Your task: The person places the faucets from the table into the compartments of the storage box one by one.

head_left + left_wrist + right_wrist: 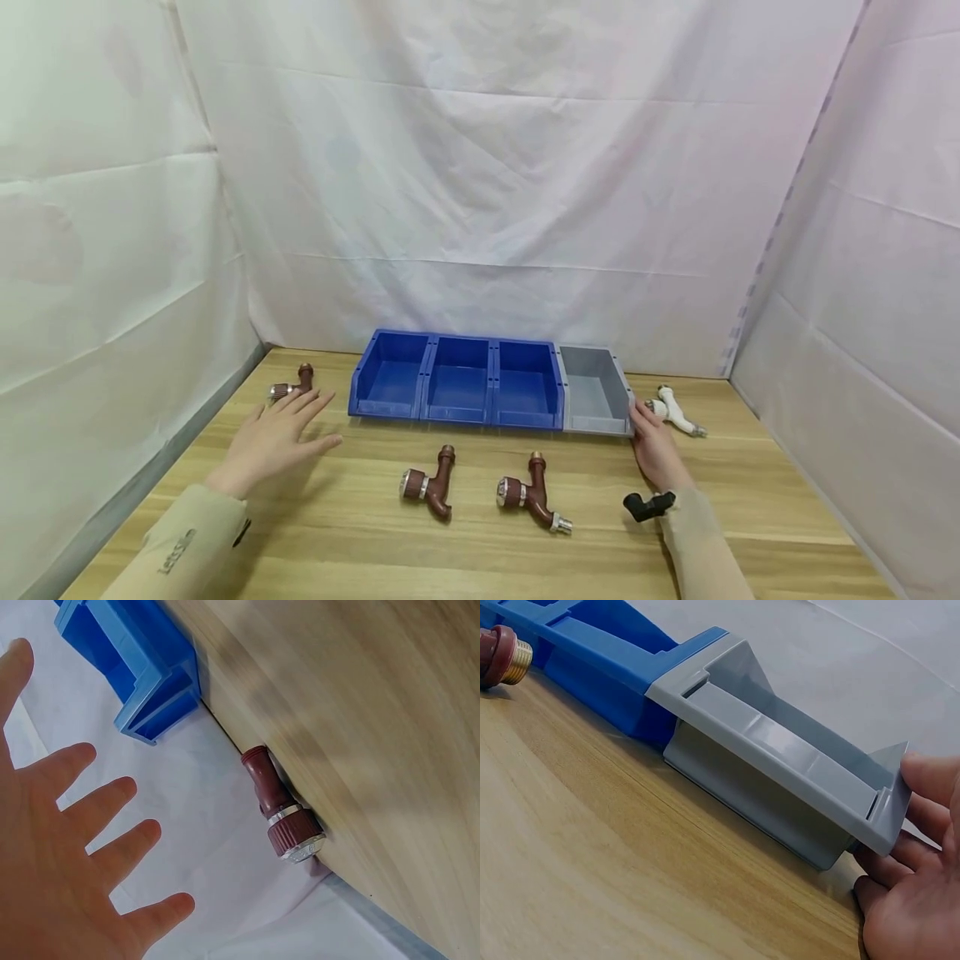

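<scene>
My right hand (660,450) is at the front right corner of a grey storage bin (780,750). In the right wrist view its thumb lies against the bin's side edge, and the bent fingers reach in below the rim. The grey bin closes the right end of a row of blue bins (457,375). My left hand (273,442), fingers spread and holding nothing, hovers over the left part of the table. Just beyond it lies a dark red tap (274,799) with a ribbed knob, partly hidden by the fingers in the head view.
Two more dark red taps, a left one (438,483) and one with a metal spout end (536,496), lie on the wooden table (360,550) in front of the bins. A white tap (675,412) lies right of the grey bin. White cloth (465,183) encloses the back and sides.
</scene>
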`<move>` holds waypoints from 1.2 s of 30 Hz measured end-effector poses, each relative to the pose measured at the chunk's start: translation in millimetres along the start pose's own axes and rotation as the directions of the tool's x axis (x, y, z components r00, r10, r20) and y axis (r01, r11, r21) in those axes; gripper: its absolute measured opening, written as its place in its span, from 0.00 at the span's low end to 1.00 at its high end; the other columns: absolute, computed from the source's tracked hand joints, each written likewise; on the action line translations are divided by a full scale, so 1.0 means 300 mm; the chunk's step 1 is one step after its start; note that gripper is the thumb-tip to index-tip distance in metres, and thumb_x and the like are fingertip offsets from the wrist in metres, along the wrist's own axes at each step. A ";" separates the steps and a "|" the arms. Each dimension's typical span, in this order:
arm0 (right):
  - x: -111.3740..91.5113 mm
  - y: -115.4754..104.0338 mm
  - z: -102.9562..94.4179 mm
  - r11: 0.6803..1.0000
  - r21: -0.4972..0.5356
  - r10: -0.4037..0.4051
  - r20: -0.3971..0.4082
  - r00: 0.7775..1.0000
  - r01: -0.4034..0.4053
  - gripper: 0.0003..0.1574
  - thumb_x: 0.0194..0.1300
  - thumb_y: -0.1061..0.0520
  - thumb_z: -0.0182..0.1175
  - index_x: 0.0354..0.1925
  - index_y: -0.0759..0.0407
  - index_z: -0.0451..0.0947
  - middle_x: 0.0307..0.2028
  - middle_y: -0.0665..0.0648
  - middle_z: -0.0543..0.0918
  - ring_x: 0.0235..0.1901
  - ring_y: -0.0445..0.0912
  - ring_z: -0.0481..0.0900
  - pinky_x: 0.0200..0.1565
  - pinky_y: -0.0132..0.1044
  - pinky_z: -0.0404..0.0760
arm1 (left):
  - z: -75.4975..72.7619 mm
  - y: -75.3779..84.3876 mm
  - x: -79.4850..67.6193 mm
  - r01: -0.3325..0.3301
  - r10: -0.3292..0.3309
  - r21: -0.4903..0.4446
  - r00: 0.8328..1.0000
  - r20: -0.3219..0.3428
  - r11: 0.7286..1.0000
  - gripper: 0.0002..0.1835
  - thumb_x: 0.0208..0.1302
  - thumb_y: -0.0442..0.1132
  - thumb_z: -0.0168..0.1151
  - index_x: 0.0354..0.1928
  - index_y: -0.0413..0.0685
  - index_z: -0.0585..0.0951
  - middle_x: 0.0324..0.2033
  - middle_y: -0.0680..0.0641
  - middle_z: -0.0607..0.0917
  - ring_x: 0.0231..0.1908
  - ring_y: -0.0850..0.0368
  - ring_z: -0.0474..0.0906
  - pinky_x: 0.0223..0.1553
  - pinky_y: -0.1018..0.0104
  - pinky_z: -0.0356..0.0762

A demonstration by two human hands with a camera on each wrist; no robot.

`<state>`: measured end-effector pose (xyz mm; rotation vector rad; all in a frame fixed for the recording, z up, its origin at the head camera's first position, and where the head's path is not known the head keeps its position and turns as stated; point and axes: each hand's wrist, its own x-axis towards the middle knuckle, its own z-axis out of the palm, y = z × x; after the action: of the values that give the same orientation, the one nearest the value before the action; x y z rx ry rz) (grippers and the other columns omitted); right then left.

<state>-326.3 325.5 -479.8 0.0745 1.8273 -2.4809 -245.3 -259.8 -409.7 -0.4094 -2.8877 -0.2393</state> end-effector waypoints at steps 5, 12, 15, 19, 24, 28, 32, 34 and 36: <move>-0.001 0.001 -0.001 1.000 0.001 -0.006 -0.002 1.000 0.006 0.39 0.79 0.54 0.41 0.76 0.59 0.33 0.75 0.49 0.27 0.73 0.41 0.30 0.70 0.33 0.37 | -0.003 -0.004 0.013 -0.007 0.007 0.010 1.000 -0.006 1.000 0.46 0.60 0.75 0.47 0.72 0.52 0.64 0.67 0.38 0.67 0.64 0.31 0.62 0.60 0.27 0.49; 0.008 0.010 -0.002 1.000 -0.012 -0.014 0.003 1.000 0.014 0.40 0.79 0.54 0.41 0.76 0.59 0.31 0.76 0.52 0.31 0.73 0.41 0.31 0.70 0.32 0.39 | -0.005 -0.007 0.025 0.000 0.000 0.005 1.000 -0.003 1.000 0.46 0.60 0.75 0.46 0.72 0.53 0.64 0.67 0.38 0.67 0.63 0.28 0.62 0.61 0.28 0.49; 0.009 0.014 -0.003 1.000 0.002 -0.018 0.008 1.000 0.018 0.40 0.79 0.56 0.40 0.76 0.61 0.30 0.76 0.54 0.32 0.73 0.43 0.32 0.70 0.33 0.40 | -0.007 -0.007 0.029 0.003 -0.003 0.001 1.000 -0.002 1.000 0.46 0.61 0.75 0.47 0.72 0.52 0.64 0.67 0.38 0.68 0.64 0.28 0.61 0.62 0.29 0.47; 0.008 0.022 -0.004 1.000 0.013 -0.019 0.011 1.000 0.019 0.39 0.79 0.57 0.39 0.75 0.62 0.29 0.76 0.56 0.32 0.73 0.44 0.31 0.70 0.33 0.39 | -0.011 -0.009 0.036 0.010 -0.010 -0.004 1.000 0.000 1.000 0.46 0.61 0.74 0.48 0.72 0.50 0.65 0.66 0.36 0.68 0.64 0.27 0.60 0.62 0.28 0.48; -0.007 0.040 -0.016 1.000 0.011 -0.007 0.006 1.000 0.007 0.40 0.79 0.57 0.39 0.75 0.61 0.29 0.76 0.55 0.31 0.73 0.44 0.30 0.70 0.35 0.38 | -0.012 -0.015 0.043 0.012 -0.012 0.000 1.000 0.012 1.000 0.46 0.61 0.73 0.50 0.71 0.48 0.66 0.66 0.36 0.68 0.63 0.28 0.61 0.61 0.27 0.49; -0.015 0.046 -0.023 1.000 -0.018 -0.011 -0.001 1.000 0.011 0.41 0.79 0.55 0.40 0.75 0.61 0.29 0.76 0.56 0.31 0.73 0.46 0.30 0.71 0.38 0.38 | -0.014 -0.017 0.057 0.000 -0.001 0.010 1.000 0.014 1.000 0.45 0.62 0.73 0.49 0.70 0.47 0.67 0.65 0.35 0.69 0.61 0.27 0.64 0.60 0.28 0.53; -0.007 0.042 -0.023 0.999 -0.032 -0.033 0.001 0.999 0.033 0.41 0.79 0.54 0.42 0.76 0.63 0.31 0.76 0.58 0.33 0.73 0.47 0.31 0.71 0.39 0.38 | -0.019 -0.029 0.075 0.005 -0.005 0.028 1.000 0.013 1.000 0.45 0.62 0.71 0.50 0.70 0.46 0.67 0.64 0.33 0.69 0.60 0.26 0.65 0.58 0.26 0.55; -0.003 0.039 -0.023 0.998 -0.032 -0.044 0.008 0.999 0.045 0.41 0.79 0.53 0.42 0.76 0.63 0.31 0.76 0.58 0.33 0.74 0.47 0.32 0.71 0.38 0.39 | -0.023 -0.037 0.082 0.014 -0.014 0.028 1.000 0.015 1.000 0.44 0.63 0.70 0.51 0.71 0.46 0.66 0.65 0.33 0.69 0.61 0.27 0.64 0.58 0.26 0.54; 0.000 0.036 -0.022 0.998 -0.029 -0.053 0.010 0.999 0.053 0.41 0.79 0.54 0.42 0.75 0.63 0.32 0.76 0.58 0.33 0.74 0.47 0.32 0.71 0.38 0.39 | -0.027 -0.045 0.085 0.018 -0.019 0.025 1.000 0.011 1.000 0.43 0.63 0.68 0.53 0.71 0.46 0.66 0.65 0.33 0.69 0.61 0.27 0.63 0.57 0.25 0.53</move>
<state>-325.3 328.5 -491.9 0.0139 1.8855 -2.4841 -271.6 -267.8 -397.7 -0.3810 -2.9032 -0.2043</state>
